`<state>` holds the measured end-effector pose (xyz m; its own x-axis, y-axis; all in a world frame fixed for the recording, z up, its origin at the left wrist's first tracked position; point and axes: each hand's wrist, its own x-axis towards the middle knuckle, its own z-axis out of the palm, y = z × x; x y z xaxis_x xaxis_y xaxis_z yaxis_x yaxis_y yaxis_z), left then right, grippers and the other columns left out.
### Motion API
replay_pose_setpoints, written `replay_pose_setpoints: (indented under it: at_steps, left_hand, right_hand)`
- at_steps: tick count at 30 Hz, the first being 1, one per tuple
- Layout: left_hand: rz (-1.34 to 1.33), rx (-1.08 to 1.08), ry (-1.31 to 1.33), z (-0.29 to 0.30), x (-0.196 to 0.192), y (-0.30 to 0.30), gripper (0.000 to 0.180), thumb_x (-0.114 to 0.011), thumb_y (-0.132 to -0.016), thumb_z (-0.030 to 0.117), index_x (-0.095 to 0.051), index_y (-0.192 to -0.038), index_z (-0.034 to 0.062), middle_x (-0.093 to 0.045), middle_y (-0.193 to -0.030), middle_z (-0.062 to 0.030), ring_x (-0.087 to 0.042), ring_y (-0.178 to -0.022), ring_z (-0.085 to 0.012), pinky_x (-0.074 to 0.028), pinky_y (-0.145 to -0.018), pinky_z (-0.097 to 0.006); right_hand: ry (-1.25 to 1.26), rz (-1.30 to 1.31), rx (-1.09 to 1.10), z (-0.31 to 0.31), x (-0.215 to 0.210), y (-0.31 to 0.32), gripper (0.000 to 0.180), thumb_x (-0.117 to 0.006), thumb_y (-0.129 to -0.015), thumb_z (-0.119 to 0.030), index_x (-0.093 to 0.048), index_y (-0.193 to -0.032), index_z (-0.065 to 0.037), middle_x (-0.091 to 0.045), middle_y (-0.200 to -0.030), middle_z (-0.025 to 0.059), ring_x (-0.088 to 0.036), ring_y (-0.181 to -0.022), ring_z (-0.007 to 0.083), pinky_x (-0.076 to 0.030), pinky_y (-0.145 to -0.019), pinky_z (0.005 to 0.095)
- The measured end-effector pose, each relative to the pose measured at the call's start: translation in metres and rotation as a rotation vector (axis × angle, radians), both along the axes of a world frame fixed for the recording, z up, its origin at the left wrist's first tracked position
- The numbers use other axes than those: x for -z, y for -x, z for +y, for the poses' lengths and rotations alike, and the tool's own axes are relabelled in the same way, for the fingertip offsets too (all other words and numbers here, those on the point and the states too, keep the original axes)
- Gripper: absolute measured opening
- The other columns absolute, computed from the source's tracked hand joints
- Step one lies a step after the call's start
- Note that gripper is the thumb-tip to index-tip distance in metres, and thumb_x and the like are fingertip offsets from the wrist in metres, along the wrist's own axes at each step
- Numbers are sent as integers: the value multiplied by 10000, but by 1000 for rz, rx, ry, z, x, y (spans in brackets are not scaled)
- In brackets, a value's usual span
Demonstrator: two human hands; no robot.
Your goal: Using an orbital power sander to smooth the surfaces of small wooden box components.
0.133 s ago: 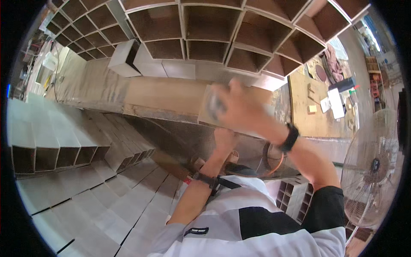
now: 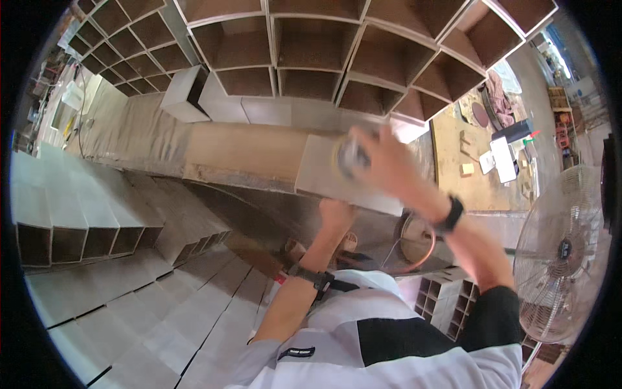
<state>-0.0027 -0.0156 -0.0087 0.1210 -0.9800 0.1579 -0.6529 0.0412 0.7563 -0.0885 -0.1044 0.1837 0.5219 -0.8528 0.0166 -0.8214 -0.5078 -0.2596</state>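
A pale grey-white box (image 2: 314, 165) lies on the brown-covered bench in front of me. My right hand (image 2: 392, 162), blurred by motion and with a black band at its wrist, is closed over a round sander (image 2: 350, 159). The sander rests on the top face of the box; its details are smeared. Below it, my left hand (image 2: 335, 212) is closed around the near edge of the same box, its fingers partly hidden by it. An orange hose (image 2: 431, 249) curves beneath my right forearm.
Stacked open compartment boxes (image 2: 317, 42) rise behind the bench (image 2: 233, 152). More white boxes (image 2: 84, 194) fill the left and lower left. A wooden table (image 2: 453, 155) with small tools stands at the right, near a large fan (image 2: 560, 253).
My right hand and the sander have slid to the right over the box top, baring more of its left part. My left hand stays at the near edge. The whole view has shifted slightly.
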Motion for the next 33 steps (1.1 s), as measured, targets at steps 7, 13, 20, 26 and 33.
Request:
replay_pose_setpoints:
  at_steps: [7,13,20,26,33]
  left_hand:
    - [1,-11,-65,9,-12,6,351,-720,-661,76,-678,-1010,75,-666,-1014,-147,-619,-946,-382,-512,-755,-398]
    - [118,-67,178,6,-23,7,322,-684,-676,45,-674,-998,48,-661,-965,-161,-612,-909,-397,-509,-737,-414]
    - [213,-76,315,3,-20,9,398,-728,-654,127,-664,-1043,70,-655,-951,-144,-621,-839,-381,-516,-724,-434]
    - [28,-107,221,4,-19,8,414,-668,-697,1,-613,-1107,29,-640,-1031,-190,-587,-948,-434,-498,-794,-413]
    - [36,-105,104,8,-15,8,335,-648,-685,-27,-628,-1018,3,-648,-977,-209,-600,-926,-414,-501,-749,-418]
  right_hand:
    - [-43,-103,172,12,-23,57,528,-691,-724,-250,-538,-1225,-179,-508,-1027,282,-593,-935,454,-499,-778,547]
    - [-36,30,-119,46,-19,65,533,-672,-750,-257,-540,-1255,-152,-527,-1006,262,-605,-903,427,-521,-759,475]
    - [-67,27,-142,66,-21,71,517,-671,-744,-216,-535,-1241,-176,-526,-1039,257,-594,-903,426,-520,-752,484]
    - [-78,-79,13,40,-15,79,468,-678,-740,-238,-567,-1191,-178,-506,-1058,255,-586,-918,440,-517,-768,486]
    - [-143,-113,214,-1,-21,111,426,-621,-808,-282,-566,-1203,-131,-575,-993,263,-608,-903,411,-505,-722,489]
